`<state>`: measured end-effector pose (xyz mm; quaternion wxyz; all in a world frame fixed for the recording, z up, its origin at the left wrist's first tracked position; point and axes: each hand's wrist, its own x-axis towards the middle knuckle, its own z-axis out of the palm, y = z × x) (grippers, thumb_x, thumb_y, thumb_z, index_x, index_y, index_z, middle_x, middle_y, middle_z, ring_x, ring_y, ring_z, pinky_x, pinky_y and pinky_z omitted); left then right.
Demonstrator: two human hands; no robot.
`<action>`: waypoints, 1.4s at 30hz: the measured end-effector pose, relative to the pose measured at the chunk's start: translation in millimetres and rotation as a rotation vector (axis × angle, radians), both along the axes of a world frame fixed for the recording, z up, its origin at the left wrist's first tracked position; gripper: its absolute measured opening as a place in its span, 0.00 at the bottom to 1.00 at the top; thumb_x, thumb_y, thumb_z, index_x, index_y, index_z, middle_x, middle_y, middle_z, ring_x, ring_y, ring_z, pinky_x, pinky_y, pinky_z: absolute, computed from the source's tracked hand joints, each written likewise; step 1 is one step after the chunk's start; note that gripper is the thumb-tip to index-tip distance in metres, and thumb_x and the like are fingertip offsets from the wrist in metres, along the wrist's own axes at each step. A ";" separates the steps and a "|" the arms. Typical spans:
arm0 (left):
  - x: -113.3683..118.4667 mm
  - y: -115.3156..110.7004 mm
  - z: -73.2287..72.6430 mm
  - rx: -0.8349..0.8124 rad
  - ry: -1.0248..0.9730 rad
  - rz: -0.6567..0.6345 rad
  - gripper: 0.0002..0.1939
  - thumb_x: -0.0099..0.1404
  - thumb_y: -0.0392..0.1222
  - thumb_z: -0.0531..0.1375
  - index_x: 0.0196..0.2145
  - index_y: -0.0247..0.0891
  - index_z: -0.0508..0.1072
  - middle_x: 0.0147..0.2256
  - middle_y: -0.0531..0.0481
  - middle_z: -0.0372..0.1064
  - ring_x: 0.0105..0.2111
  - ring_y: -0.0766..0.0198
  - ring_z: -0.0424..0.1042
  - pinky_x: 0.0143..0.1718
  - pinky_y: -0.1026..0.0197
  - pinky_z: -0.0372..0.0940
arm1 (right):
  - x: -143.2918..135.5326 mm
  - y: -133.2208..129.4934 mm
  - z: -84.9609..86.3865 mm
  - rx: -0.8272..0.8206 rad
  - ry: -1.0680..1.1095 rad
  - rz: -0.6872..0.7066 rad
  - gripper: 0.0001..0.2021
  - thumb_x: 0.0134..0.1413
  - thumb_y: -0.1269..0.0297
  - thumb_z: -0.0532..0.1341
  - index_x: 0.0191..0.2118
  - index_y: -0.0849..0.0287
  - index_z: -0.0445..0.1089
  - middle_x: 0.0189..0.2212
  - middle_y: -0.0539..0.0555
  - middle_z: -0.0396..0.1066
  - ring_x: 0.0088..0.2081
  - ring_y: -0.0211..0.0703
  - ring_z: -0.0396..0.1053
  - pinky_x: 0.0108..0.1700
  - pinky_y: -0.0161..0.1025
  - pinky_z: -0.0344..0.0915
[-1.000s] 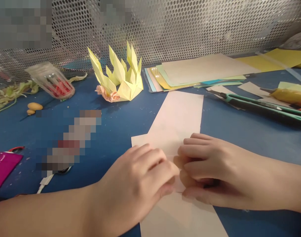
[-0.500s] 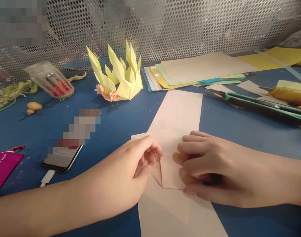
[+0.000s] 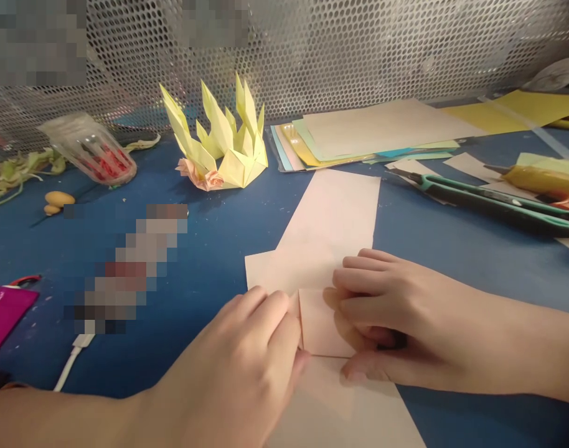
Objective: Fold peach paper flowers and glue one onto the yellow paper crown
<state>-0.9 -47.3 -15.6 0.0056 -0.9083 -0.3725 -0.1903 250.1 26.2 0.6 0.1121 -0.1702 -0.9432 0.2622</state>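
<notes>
A small piece of folded pale pink paper [image 3: 320, 323] lies between my two hands, on top of other pale pink paper sheets [image 3: 333, 208] that stretch toward the back and toward me. My left hand [image 3: 251, 354] is closed at its left edge, fingers curled, thumb at the lower left corner. Along the right edge my right hand [image 3: 401, 317] is bent, its thumb near the bottom fold and its fingers pressed to the paper. The fingertips of my left hand are partly hidden behind its knuckles.
A yellow folded-paper crown [image 3: 238, 162] stands at the back, with pink paper roses at its base. Green-black scissors [image 3: 494, 202] lie at right before a stack of coloured paper [image 3: 382, 127]. At left are a clear jar [image 3: 91, 149], a blurred-out phone [image 3: 126, 267] and a magenta packet [image 3: 9, 314].
My left hand has come down and closed at the left edge of the folded paper, where its fingers were raised and curled before. My right hand has hardly moved.
</notes>
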 end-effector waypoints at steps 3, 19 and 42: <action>-1.6 3.2 7.9 -0.065 0.028 0.001 0.13 0.71 0.30 0.54 0.30 0.42 0.69 0.29 0.52 0.68 0.27 0.56 0.68 0.26 0.52 0.62 | -0.1 0.0 0.0 -0.017 0.039 -0.002 0.20 0.74 0.52 0.64 0.30 0.56 0.67 0.28 0.47 0.65 0.31 0.39 0.62 0.38 0.42 0.57; 0.0 2.9 2.4 0.176 0.022 -0.089 0.14 0.81 0.33 0.56 0.54 0.22 0.78 0.53 0.36 0.84 0.53 0.47 0.82 0.54 0.50 0.79 | -0.6 -0.7 -8.3 0.272 0.145 -0.009 0.13 0.75 0.52 0.62 0.40 0.56 0.69 0.33 0.50 0.72 0.33 0.42 0.67 0.38 0.41 0.64; -0.7 4.5 7.0 0.272 0.010 -0.189 0.11 0.76 0.30 0.62 0.37 0.27 0.83 0.34 0.39 0.85 0.32 0.49 0.85 0.33 0.49 0.85 | 11.5 11.4 3.1 0.350 0.129 0.197 0.04 0.72 0.69 0.59 0.42 0.56 0.70 0.41 0.57 0.81 0.42 0.46 0.79 0.48 0.46 0.72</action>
